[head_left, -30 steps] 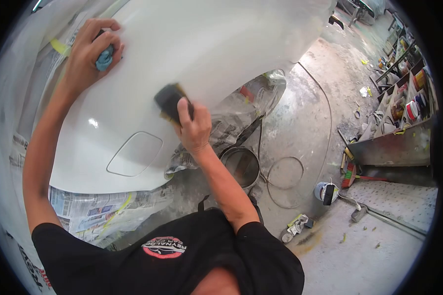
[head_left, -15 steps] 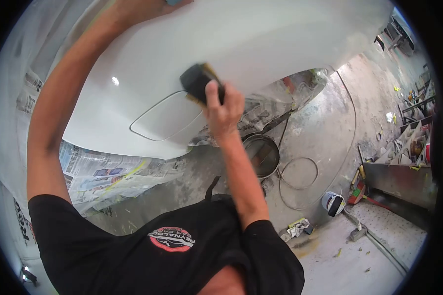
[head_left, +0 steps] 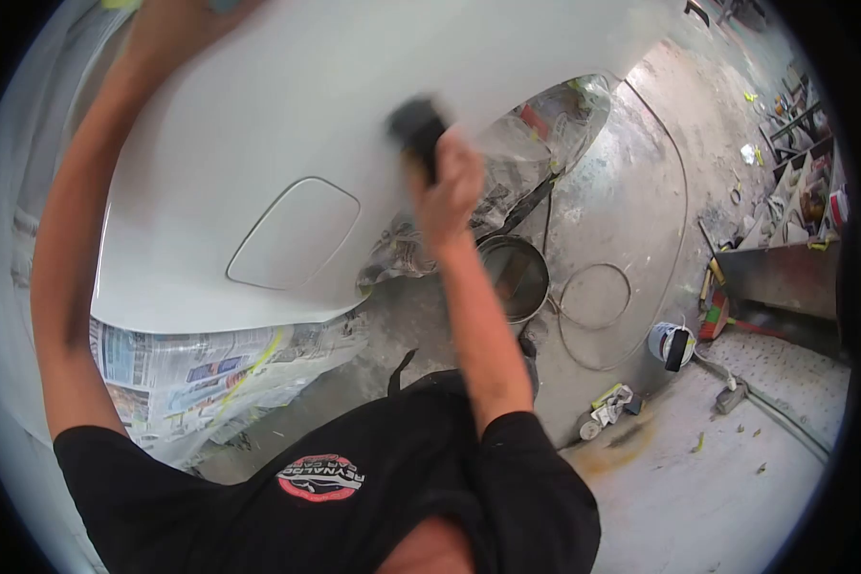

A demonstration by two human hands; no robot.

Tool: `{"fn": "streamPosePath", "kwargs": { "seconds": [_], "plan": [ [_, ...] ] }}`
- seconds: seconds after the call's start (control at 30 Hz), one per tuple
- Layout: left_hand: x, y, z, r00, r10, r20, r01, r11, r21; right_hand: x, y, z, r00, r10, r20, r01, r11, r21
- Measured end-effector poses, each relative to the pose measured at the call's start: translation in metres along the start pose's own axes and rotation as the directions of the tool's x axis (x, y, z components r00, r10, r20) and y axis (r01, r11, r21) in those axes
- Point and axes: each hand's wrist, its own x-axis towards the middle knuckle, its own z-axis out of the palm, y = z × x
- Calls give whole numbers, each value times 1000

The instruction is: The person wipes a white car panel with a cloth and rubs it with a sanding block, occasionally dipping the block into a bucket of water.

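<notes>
My right hand (head_left: 450, 196) is closed around a black sanding block (head_left: 419, 129) with a yellowish edge. Motion blurs the block, which lies against the white car body panel (head_left: 258, 124). Below and to the left of it is the outlined fuel flap (head_left: 295, 234). At the top edge of the view, my left hand (head_left: 177, 29) is over the upper part of the panel, with its fingers mostly cut off. A bit of a blue thing (head_left: 224, 5) shows at that hand; its kind is not clear.
Newspaper and plastic masking (head_left: 210, 368) hang below the panel, with more plastic over the wheel opening (head_left: 555, 124). A dark bucket (head_left: 514, 277) stands near my right forearm. A hose (head_left: 598, 325) loops across the floor; a white pail (head_left: 670, 344) and a metal shelf (head_left: 780, 273) are right.
My right hand has carried the sanding block up and slightly right, away from the fuel flap. My left hand and the blue thing have shifted left. The whole view has shifted somewhat.
</notes>
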Motion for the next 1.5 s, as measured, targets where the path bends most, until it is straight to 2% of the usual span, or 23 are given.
{"fn": "streamPosePath", "kwargs": {
  "seconds": [0.1, 0.13, 0.17, 0.23, 0.27, 0.33, 0.4, 0.5, 0.53, 0.57, 0.63, 0.73, 0.8, 0.87, 0.97, 1.03, 1.1, 1.23, 1.27, 1.3, 1.4, 1.47, 1.5],
  "plan": [
    [-3, 3, 1, 999, -35, 27, 34, 999, 22, 105, 79, 1, 879, 435, -197, -420, 900, 114],
    [-4, 3, -2, 997, -50, 65, 49, 999, 22, 117, 106, 4, 850, 488, -199, -469, 873, 136],
    [-4, 2, -4, 993, -64, 98, 62, 998, 23, 113, 101, 3, 848, 489, -202, -477, 872, 109],
    [-3, -7, 1, 997, 74, -17, -73, 996, 58, 102, 72, 2, 852, 480, -209, -482, 875, 47],
    [-3, -10, 4, 987, 141, -77, -135, 988, 79, 71, 42, 4, 900, 395, -182, -401, 916, 3],
    [-5, -11, 6, 992, 108, -70, -105, 993, 45, 7, -31, 6, 955, 250, -159, -243, 968, 62],
    [-4, -10, 3, 994, 90, -64, -87, 995, 38, -36, -53, 6, 940, 331, -89, -319, 939, 126],
    [-4, -12, 5, 993, 110, -51, -107, 993, 51, 19, 32, 4, 947, 317, -41, -316, 948, 45],
    [-5, -14, 6, 991, 119, -54, -116, 992, 58, 63, 74, 3, 935, 318, -158, -325, 946, -17],
    [-5, -13, 6, 990, 127, -55, -123, 990, 65, 101, 107, -4, 814, 561, -152, -551, 828, 105],
    [-3, -8, 4, 994, 98, -46, -96, 994, 47, 134, 165, -3, 741, 646, -184, -623, 763, 173],
    [-1, -2, 1, 997, 69, -29, -68, 997, 45, 112, 105, -7, 776, 609, -163, -602, 793, 96],
    [-3, -1, 1, 1000, 8, -6, -8, 1000, 26, 53, 38, 1, 899, 419, -124, -415, 908, 61],
    [-2, 0, 1, 1000, 7, -10, -7, 1000, 18, 19, 1, -3, 934, 350, -67, -344, 935, 82],
    [-5, -5, 3, 1000, 19, -18, -18, 999, 36, 70, 88, -1, 949, 287, -128, -292, 956, -22],
    [-2, -3, 5, 1000, 16, -15, -16, 999, 34, 129, 172, -5, 825, 553, -116, -536, 831, 150],
    [2, 5, 1, 1000, -3, 11, 3, 1000, 22, 168, 218, -13, 635, 766, -103, -762, 642, 79],
    [6, 9, -3, 1000, 8, 27, -9, 999, 35, 136, 119, -1, 819, 536, -205, -537, 842, 58],
    [5, 9, -2, 1000, -4, 24, 4, 1000, 20, 112, 76, 1, 855, 495, -154, -500, 866, 9],
    [4, 9, -2, 1000, -7, 24, 6, 1000, 22, 84, 35, -3, 934, 347, -85, -350, 937, -21],
    [5, 7, -1, 1000, 15, 19, -16, 999, 41, 61, 18, 3, 988, 85, -127, -82, 996, 30],
    [3, 6, 0, 1000, 7, 15, -8, 999, 38, 110, 81, 8, 985, 134, -108, -143, 987, -77],
    [3, 4, 1, 1000, 3, 13, -4, 999, 36, 146, 114, 4, 943, 312, -117, -318, 947, -38]
  ]
}}
